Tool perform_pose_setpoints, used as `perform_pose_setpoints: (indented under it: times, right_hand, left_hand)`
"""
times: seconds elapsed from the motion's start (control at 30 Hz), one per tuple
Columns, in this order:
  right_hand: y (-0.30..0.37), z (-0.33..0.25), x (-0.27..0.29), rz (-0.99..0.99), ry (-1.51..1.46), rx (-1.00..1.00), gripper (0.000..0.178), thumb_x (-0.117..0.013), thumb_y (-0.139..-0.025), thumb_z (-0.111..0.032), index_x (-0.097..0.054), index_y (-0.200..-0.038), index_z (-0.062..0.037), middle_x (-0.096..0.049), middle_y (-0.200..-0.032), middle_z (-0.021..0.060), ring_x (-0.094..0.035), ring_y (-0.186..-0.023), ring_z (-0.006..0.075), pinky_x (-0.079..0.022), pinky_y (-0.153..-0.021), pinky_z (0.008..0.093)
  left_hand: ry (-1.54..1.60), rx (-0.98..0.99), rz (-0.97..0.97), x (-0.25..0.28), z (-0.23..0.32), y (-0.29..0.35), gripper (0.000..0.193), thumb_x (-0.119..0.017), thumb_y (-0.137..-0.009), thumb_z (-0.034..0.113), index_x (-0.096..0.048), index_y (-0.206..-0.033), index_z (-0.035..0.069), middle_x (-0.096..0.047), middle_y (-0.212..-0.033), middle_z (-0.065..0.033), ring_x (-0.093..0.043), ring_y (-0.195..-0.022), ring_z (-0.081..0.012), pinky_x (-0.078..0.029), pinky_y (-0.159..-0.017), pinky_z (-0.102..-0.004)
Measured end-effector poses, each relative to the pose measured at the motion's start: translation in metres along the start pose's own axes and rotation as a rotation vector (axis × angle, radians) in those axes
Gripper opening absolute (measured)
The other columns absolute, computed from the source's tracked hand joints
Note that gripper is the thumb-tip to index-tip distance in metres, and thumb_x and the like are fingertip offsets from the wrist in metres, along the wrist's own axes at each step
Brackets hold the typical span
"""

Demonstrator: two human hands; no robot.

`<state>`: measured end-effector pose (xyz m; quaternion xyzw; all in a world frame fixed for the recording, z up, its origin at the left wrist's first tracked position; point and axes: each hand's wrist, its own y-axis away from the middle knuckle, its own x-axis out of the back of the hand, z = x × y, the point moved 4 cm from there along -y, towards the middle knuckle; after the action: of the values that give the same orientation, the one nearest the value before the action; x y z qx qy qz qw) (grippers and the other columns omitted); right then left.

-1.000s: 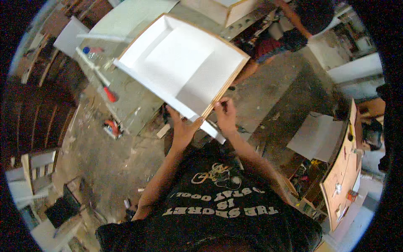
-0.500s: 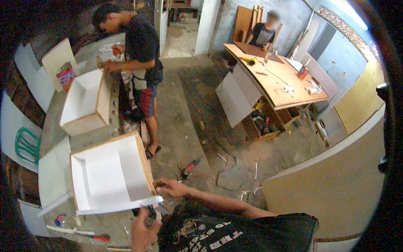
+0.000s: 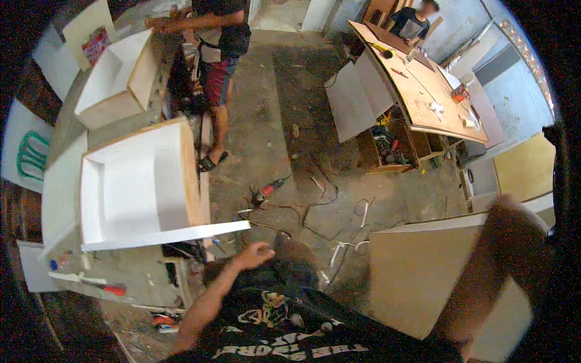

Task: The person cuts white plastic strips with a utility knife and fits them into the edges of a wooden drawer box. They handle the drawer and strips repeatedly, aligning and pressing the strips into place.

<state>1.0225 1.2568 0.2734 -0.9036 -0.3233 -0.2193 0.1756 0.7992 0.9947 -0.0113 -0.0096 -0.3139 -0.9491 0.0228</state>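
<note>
A white-lined open wooden box (image 3: pixel 133 193), like a drawer, lies at my left. Along its near edge runs a white strip (image 3: pixel 224 228), whose right end sticks out past the box's corner. My left hand (image 3: pixel 254 256) is in front of my body, just below that end and apart from it. Its fingers are loosely bent, with nothing visible in them. My right arm (image 3: pixel 484 272) is raised at the right and blurred, bent at the elbow. The right hand itself is out of the picture.
Beyond stands a second white-lined box (image 3: pixel 115 78), with a co-worker (image 3: pixel 221 48) beside it. A power tool (image 3: pixel 269 189) and its cord lie on the floor. Another person (image 3: pixel 411 27) is behind the plywood-topped table (image 3: pixel 417 85). A large panel (image 3: pixel 417 278) stands at my right.
Both hands have left the box's near right corner. My left hand moved right, in front of my body; my right arm swung up to the right. The view has tilted downward.
</note>
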Motion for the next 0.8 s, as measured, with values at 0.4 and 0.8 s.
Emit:
perform_pose_setpoints:
  times: [0.4,0.8]
  right_hand:
    - [0.107,0.059,-0.174,-0.64,-0.201,-0.109,0.032,-0.053,-0.1,-0.027,-0.065,-0.119,-0.0038,-0.067,-0.118,0.0089,-0.061,-0.108,0.0227,-0.048,-0.092,0.0392]
    - [0.09,0.074,-0.201,-0.691,-0.221,-0.056,0.031,-0.053,-0.1,-0.025,-0.064,-0.12,-0.0036,-0.067,-0.116,0.009,-0.062,-0.107,0.022,-0.049,-0.091,0.0369]
  left_hand:
    - [-0.805,0.316,-0.16,-0.016,0.007,-0.015,0.051,-0.053,-0.09,0.04,-0.07,-0.114,-0.002,-0.066,-0.119,-0.0259,-0.063,-0.113,-0.0434,-0.05,-0.1,-0.0475]
    - [-0.809,0.216,-0.085,-0.004,-0.132,-0.018,0.039,-0.055,-0.092,0.027,-0.067,-0.113,-0.003,-0.067,-0.109,-0.0266,-0.064,-0.104,-0.0416,-0.051,-0.092,-0.0491]
